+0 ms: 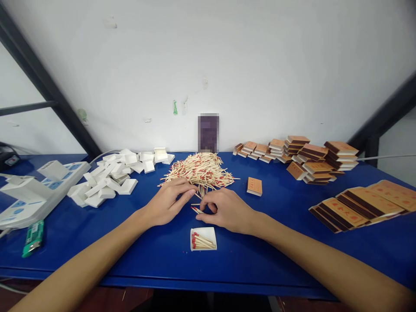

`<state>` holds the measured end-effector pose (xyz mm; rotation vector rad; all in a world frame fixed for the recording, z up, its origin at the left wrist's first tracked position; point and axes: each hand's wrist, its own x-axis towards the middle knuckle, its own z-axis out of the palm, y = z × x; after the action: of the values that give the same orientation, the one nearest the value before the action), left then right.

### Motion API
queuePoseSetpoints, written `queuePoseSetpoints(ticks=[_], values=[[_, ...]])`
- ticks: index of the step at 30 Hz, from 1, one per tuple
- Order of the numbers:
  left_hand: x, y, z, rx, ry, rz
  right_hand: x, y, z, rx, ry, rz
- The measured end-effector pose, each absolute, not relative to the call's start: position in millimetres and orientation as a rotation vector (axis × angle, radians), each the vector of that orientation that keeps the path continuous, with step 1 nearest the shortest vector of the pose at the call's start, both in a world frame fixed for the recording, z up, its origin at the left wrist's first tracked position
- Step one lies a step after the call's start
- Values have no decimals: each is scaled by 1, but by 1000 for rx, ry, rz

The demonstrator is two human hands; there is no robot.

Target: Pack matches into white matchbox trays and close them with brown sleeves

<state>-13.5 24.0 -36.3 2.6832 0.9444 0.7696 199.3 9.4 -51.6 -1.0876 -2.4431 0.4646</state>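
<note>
A large heap of red-tipped matches (203, 170) lies at the middle back of the blue table. My left hand (170, 200) is at the heap's front left edge, its fingers close together over some matches; what they grip is hidden. Just right of it, my right hand (224, 210) pinches a few matches (196, 210) between thumb and fingers, red tips pointing left. Below both hands sits an open white matchbox tray (214, 242) with several matches inside, red tips to the left.
White empty trays (110, 175) are piled at the left, beside a power strip (58, 186) and a green packet (33, 237). One orange matchbox (254, 186) lies right of the heap. Stacked matchboxes (313, 158) and flat orange sleeves (360, 206) are at the right.
</note>
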Motion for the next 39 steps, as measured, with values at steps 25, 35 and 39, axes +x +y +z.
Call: queuePoseSetpoints(ticks=[25,35,39], values=[[-22,25,-36,3025,911,405,223,9,-59,-916,-2511,433],[-20,26,-38,3074,917,364,219,9,-59,-966,-2503,465],[-23,26,-37,3066,947,346,219,8,-58,-955,-2495,475]])
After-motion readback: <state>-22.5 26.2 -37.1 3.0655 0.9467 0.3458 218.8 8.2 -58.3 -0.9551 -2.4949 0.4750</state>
